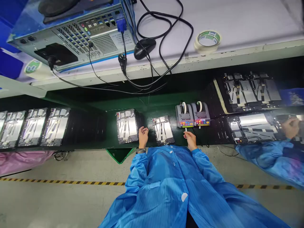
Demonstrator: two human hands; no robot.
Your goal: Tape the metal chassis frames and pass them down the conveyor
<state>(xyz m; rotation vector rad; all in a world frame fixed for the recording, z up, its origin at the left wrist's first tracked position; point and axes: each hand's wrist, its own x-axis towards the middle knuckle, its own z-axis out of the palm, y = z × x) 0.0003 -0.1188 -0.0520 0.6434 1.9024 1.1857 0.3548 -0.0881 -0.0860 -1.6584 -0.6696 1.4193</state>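
My right hand [190, 140] pinches the end of a white strip of tape [186, 129] that sticks out of the left tape dispenser [184, 116]. A second tape dispenser [200, 114] stands against it, with a short white tab at its front. My left hand [143, 136] rests on the bench with fingers loosely bent and apart, and nothing shows in it. It lies between a stack of tablet-like device assemblies [127, 126] on its left and a single device assembly [163, 130] on its right. That one lies flat in front of me, silver with black strips.
More assemblies [55, 127] line the bench at left. At right, others sit in a tray [219, 95], near a co-worker's hand [290, 127]. Above, a shelf holds a computer case [102, 41], a mouse [144, 48], loose cables and a tape roll [208, 38].
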